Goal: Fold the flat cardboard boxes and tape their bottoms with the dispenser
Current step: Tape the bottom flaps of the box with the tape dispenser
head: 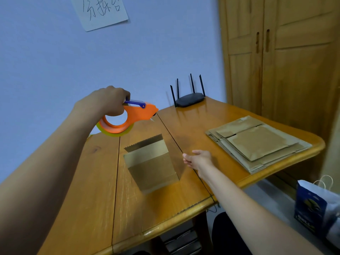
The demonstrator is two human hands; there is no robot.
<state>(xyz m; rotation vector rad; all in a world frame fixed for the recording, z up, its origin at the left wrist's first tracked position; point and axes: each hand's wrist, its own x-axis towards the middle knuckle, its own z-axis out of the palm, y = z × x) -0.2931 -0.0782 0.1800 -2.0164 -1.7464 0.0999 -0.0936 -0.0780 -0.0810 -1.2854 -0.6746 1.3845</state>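
1. The left hand [108, 101] is up above the far left part of the wooden worktop [88, 190], fingers wrapped tight around the handle of the orange tape dispenser [127, 116]. The dispenser's nose points right, and a yellowish roll of tape shows under its ring.
2. A folded-up cardboard box [152, 166] stands in the middle of the worktop, a band of clear tape running across its upward face and down the near side. A serrated tape end lies over its far edge.
3. The right hand [199, 159] sits just to the right of the box, fingers loosely curled and empty, near the box but not touching it as far as I can see.
4. Further right, a stack of flat cardboard boxes [257, 142] lies near the worktop's right edge, well apart from the taped box.
5. At the back of the worktop, against the blue wall, a black router [189, 99] with four upright antennas.
6. A paper sheet [100, 11] with handwriting hangs on the wall; a wooden wardrobe [294, 61] stands to the right; a blue and white paper bag [316, 208] sits low right.
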